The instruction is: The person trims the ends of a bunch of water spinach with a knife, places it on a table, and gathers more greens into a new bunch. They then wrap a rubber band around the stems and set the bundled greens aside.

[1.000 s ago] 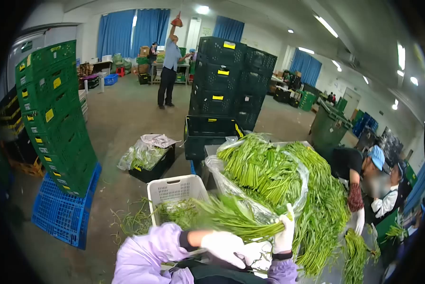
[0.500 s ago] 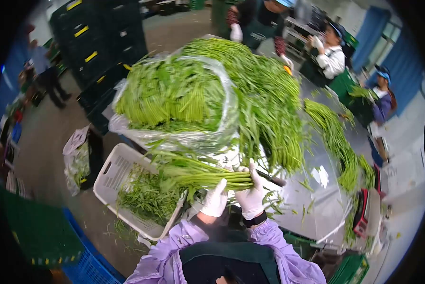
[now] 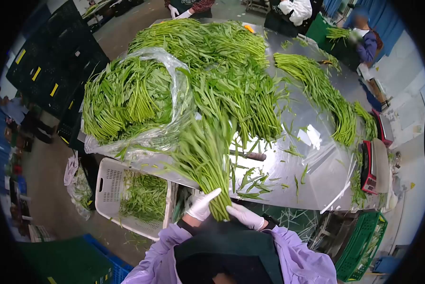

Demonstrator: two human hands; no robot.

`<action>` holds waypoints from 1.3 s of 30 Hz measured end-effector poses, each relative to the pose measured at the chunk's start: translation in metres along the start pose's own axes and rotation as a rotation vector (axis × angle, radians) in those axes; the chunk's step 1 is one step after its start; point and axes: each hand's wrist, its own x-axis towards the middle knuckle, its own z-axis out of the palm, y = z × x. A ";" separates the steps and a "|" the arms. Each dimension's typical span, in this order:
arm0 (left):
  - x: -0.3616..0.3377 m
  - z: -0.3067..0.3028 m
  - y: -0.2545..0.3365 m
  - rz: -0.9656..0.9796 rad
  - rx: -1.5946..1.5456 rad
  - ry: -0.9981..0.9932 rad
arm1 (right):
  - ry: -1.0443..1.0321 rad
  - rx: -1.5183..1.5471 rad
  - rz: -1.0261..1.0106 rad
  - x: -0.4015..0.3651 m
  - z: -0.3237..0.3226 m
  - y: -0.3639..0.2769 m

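Note:
A bunch of long green stems [image 3: 208, 165] stands nearly upright in front of my body, its cut ends low and its leaves toward the piles. My left hand [image 3: 202, 205], in a white glove, grips the lower stems from the left, thumb across them. On the other side my right hand [image 3: 245, 217], also gloved, presses its fingers against the stem ends. Behind the bunch, a knife with a brown handle [image 3: 256, 156] lies on the metal table [image 3: 288, 184] among loose leaves. A plastic bag [image 3: 179, 90] full of greens [image 3: 132, 94] sits at the left.
A white crate [image 3: 103, 189] with leaves stands below the table's left edge. More greens [image 3: 241, 90] are heaped at the back, with a row [image 3: 326, 94] at the right. Red scales [image 3: 368, 165] and a green crate [image 3: 359, 246] are at the right. Several people are beyond the table.
The bunch has swung from lying sideways to nearly upright, stem ends toward my body. Both hands have moved lower with it. The view has shifted, so the knife now shows more fully.

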 end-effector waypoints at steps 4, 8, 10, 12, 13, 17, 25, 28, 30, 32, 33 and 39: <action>-0.007 0.005 -0.012 -0.043 -0.011 -0.037 | -0.156 0.041 0.136 -0.003 -0.015 0.001; -0.005 0.025 -0.013 -0.061 0.098 0.008 | -0.209 -0.325 0.128 0.000 -0.033 -0.003; 0.001 0.034 -0.016 0.077 0.180 0.043 | -0.141 -0.494 0.056 0.000 -0.042 -0.011; -0.001 0.043 -0.013 0.124 0.192 0.042 | -0.128 -0.481 -0.035 0.004 -0.061 -0.022; -0.003 0.048 -0.012 0.161 0.205 0.034 | -0.104 -0.461 -0.120 0.008 -0.071 -0.029; 0.002 0.064 -0.008 0.273 0.379 0.062 | 0.006 0.277 -0.039 0.025 -0.093 -0.059; 0.014 0.091 -0.020 0.285 0.424 0.287 | 0.068 0.025 -0.162 0.027 -0.090 -0.086; 0.022 0.107 -0.030 0.388 0.089 0.309 | 0.340 -0.575 -0.534 0.026 -0.087 -0.083; 0.025 0.108 -0.024 0.399 0.120 0.285 | 0.393 -0.721 -0.646 0.025 -0.087 -0.084; 0.022 0.112 -0.020 0.403 0.150 0.304 | 0.383 -0.839 -0.652 0.017 -0.082 -0.083; 0.021 0.120 -0.015 0.412 0.157 0.322 | 0.327 -0.875 -0.689 0.009 -0.086 -0.087; 0.000 0.091 0.005 0.554 0.598 0.241 | 0.108 -1.559 0.030 -0.029 -0.133 -0.059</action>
